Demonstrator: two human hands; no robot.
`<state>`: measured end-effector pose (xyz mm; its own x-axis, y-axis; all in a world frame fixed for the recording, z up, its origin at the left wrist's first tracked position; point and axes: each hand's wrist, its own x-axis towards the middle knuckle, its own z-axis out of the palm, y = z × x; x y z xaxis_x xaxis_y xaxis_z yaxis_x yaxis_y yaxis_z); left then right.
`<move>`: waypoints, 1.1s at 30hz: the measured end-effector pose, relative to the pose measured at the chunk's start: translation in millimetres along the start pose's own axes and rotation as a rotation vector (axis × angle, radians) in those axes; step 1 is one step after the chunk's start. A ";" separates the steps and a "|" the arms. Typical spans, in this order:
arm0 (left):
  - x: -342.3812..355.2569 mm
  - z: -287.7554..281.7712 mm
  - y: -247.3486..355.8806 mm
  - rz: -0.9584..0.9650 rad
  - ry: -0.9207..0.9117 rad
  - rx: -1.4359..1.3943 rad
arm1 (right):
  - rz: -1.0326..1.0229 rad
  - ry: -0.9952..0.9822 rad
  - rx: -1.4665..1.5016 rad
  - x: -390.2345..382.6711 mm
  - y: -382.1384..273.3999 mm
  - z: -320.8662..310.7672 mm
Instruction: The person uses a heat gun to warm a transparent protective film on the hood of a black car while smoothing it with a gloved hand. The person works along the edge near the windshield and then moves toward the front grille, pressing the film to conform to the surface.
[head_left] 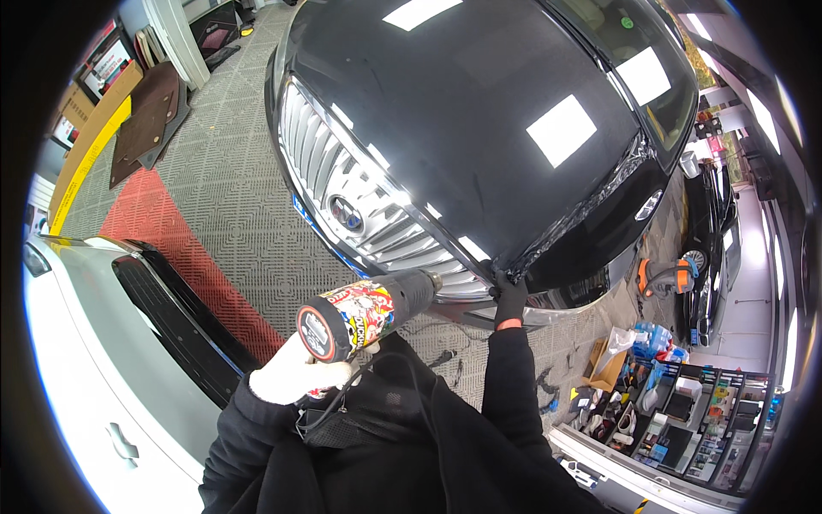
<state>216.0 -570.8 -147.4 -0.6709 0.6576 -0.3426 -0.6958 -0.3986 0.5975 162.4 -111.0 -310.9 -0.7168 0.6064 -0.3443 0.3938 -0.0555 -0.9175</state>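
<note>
Head view: the left hand [295, 373], in a pale knitted glove, is wrapped around a heat gun [368, 315], whose nozzle points toward the front corner of a black car's hood [454, 128]. The right hand [510, 298], in a black glove, is at that corner, touching the gathered film [591, 210]; whether its fingers pinch the film or only press it, I cannot tell. The film lies along the hood's side edge, near the right hand.

The step in hand looks like warming and working the film at the corner, though whether the gun is blowing does not show. The next move probably calls for steady, even tension at the edge while the heat stays off the glove.

The hood is broad, smooth and gently domed, with sharp-edged light reflections. The film is thin, glossy and crumpled into dark creases. The grille [390, 236] is bright chrome in slim ribs around a round badge. The gun is a stout cylinder covered in colourful stickers, and the floor [244, 188] is grey patterned tiling.
</note>
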 end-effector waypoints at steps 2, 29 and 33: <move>0.0 -0.1 -0.9 -0.006 -0.014 0.006 | 0.016 -0.025 0.076 -0.7 -1.2 -0.2; -2.5 12.4 -0.7 0.000 0.096 0.006 | -0.266 0.238 -0.371 -15.3 3.3 21.2; -4.1 5.2 1.4 -0.037 0.041 0.007 | -0.266 0.185 -0.455 -20.9 -4.0 21.9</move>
<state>219.2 -570.8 -141.4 -0.6547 0.6452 -0.3939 -0.7186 -0.3697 0.5890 163.3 -140.8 -304.4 -0.7288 0.6839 -0.0343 0.4508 0.4415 -0.7758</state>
